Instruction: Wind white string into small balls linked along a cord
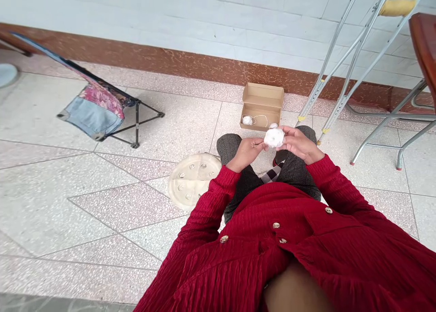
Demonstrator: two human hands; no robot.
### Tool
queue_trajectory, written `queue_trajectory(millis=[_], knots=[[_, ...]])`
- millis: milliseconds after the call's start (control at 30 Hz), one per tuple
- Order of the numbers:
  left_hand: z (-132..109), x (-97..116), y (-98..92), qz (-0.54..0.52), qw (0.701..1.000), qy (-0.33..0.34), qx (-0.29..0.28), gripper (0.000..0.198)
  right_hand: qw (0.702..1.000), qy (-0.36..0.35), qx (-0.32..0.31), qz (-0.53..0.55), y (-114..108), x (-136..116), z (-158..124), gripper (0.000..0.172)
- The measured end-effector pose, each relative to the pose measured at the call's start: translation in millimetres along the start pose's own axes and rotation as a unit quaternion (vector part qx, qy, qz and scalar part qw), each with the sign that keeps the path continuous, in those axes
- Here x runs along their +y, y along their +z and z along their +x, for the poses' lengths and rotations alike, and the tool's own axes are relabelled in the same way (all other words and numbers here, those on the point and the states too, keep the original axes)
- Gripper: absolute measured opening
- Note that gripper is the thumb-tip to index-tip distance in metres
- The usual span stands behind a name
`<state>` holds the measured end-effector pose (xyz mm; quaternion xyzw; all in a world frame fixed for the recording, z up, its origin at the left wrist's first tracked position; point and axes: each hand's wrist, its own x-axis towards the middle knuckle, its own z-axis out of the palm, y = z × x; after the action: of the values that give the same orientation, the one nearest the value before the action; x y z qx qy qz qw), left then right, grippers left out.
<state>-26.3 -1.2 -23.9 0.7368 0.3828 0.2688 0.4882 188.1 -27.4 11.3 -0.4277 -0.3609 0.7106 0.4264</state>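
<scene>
Between my two hands, above my knees, is a white round yarn piece [274, 138] with a small dimple near its middle. My right hand [301, 145] grips its right edge, fingers bent around it. On the other side, my left hand [249, 151] pinches at the left edge with thumb and forefinger; whether a thin strand lies between them is too small to tell. Just beyond stands an open cardboard box [261, 91]. Inside it a ball of white yarn [247, 120] lies at the left, with a loose strand [261, 116] trailing right.
A round beige lid-like disc [194, 178] with holes lies on the floor left of my legs. Farther left is a folding chair [98, 105]. Metal crutches [347, 71] lean on the wall at the right, beside a wooden-topped stool [424, 48].
</scene>
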Motion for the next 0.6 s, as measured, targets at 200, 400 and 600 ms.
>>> queue_trajectory(millis=[200, 400, 600], knots=[[-13.5, 5.1, 4.1, 0.062, 0.994, 0.022, -0.086, 0.038, 0.953, -0.145, 0.212, -0.16, -24.3, 11.0, 29.9, 0.037], [-2.3, 17.8, -17.5, 0.108, 0.991, 0.068, -0.032, 0.033, 0.927, -0.039, 0.066, -0.366, -18.6, 39.6, 17.7, 0.032], [7.4, 3.5, -12.9, 0.021, 1.0, 0.015, -0.011, 0.034, 0.993, 0.052, -0.066, -0.077, 0.9, 20.8, -8.5, 0.037]])
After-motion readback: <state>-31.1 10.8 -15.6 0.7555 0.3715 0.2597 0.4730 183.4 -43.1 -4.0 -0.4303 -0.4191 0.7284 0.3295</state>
